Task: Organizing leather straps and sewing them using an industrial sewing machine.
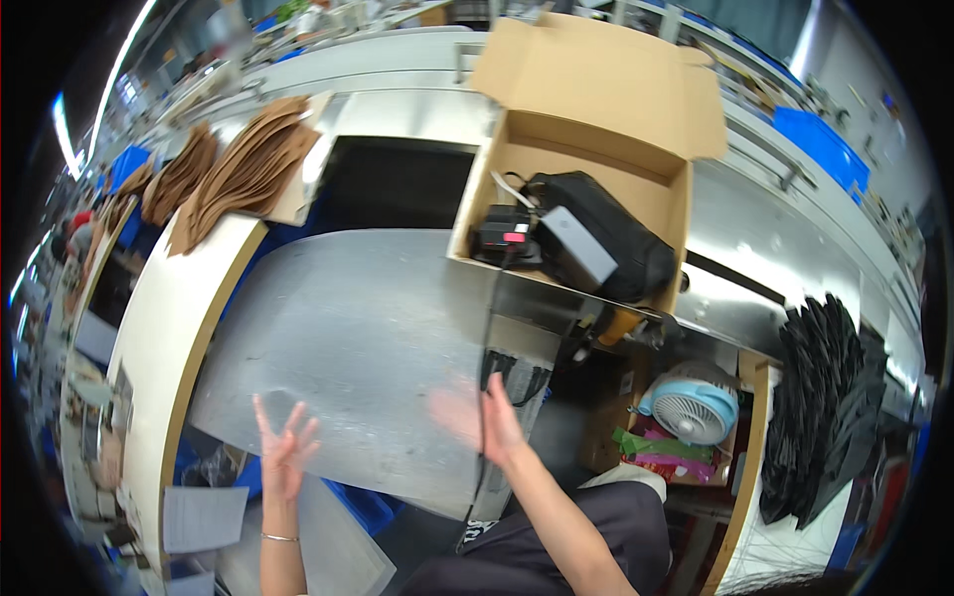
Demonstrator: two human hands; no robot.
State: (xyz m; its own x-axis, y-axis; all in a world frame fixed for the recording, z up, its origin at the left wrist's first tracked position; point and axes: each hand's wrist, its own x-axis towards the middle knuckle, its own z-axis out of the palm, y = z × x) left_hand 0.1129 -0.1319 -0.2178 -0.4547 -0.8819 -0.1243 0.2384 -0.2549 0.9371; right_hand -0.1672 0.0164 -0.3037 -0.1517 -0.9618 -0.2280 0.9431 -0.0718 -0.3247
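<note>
My left hand is raised over the near left part of a smooth grey metal plate, fingers spread and nothing in them. A thin bracelet circles that wrist. My right hand is at the plate's right edge, thumb up and fingers stretched to the left. Those fingers are smeared by motion, and nothing shows in them. A thin dark cable passes in front of this hand; whether they touch, I cannot tell. Beside it, dark strips lie on a grey surface.
An open cardboard box beyond the plate holds a black pouch, a pale box-shaped device and a black device. Brown pieces lie stacked far left. Black pieces hang at right, near a small fan.
</note>
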